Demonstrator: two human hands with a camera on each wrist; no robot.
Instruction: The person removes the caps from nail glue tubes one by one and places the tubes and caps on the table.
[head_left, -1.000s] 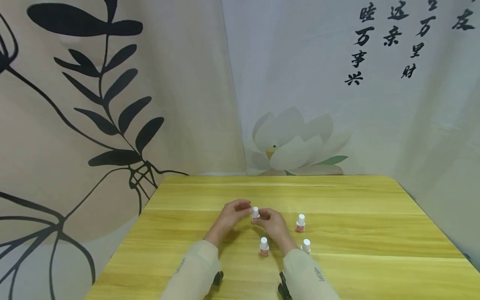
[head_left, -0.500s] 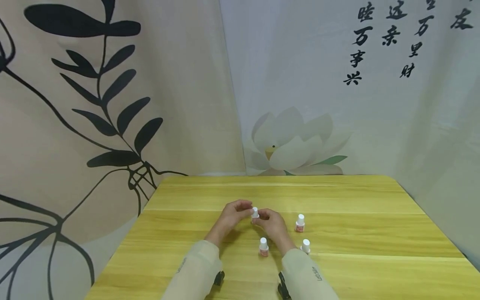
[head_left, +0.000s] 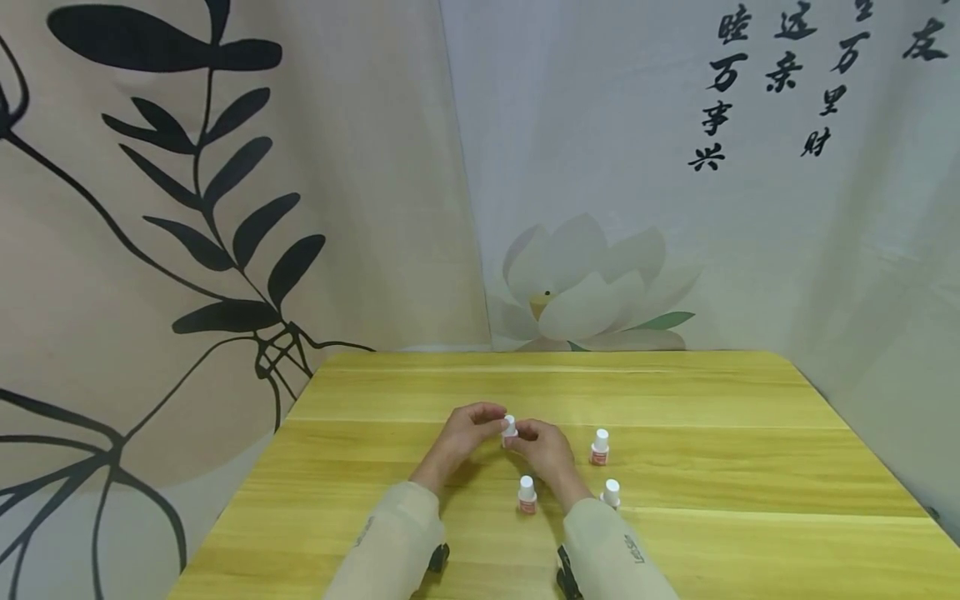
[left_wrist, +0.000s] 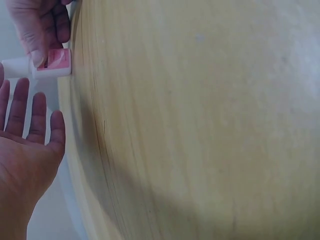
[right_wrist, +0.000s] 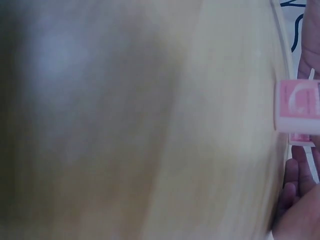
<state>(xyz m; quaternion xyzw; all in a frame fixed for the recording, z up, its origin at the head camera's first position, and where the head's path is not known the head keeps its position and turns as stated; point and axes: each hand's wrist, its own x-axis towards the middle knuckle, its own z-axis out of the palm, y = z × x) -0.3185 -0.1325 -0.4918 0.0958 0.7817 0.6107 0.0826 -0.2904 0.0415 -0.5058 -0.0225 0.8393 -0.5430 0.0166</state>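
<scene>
A small white bottle [head_left: 509, 432] with a white cap and pink-red label stands upright between both hands. My right hand [head_left: 547, 450] pinches its body between thumb and fingers; the left wrist view shows the thumb on the label of this bottle [left_wrist: 55, 64]. At the cap are the thumb and index finger of my left hand [head_left: 465, 433], while its other fingers [left_wrist: 37, 117] are spread loosely. The cap's end is cut off by the left wrist view's edge. In the right wrist view a bottle [right_wrist: 297, 106] stands in front, partly hiding another.
Similar white-capped bottles stand nearby: one [head_left: 527, 495] in front of the hands, one [head_left: 600, 447] to the right, and one [head_left: 611, 492] partly behind the right sleeve. The wooden table [head_left: 712, 550] ends at a curtain [head_left: 390, 208] printed with plants and writing.
Both hands stay almost in place around the bottle. Its label shows less at half a second ago and shows more again now. The standing bottles have not moved.
</scene>
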